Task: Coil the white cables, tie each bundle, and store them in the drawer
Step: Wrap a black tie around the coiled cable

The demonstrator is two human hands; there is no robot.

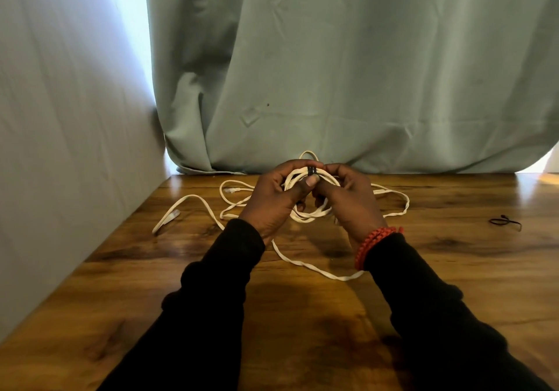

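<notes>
Right now both hands hold a coiled white cable (305, 197) just above the tabletop (302, 315): the left hand (272, 200) grips one side of the coil, the right hand (348, 200) pinches it beside a dark tie (312, 170) wrapped round the top. More white cable (193, 206) lies loose on the tabletop, and a spare tie (505, 222) sits well apart on the right. If the dark tie is not yet fastened, easing either grip could let the loops spring open. The trailing strand may also snag. No drawer is in view.
</notes>
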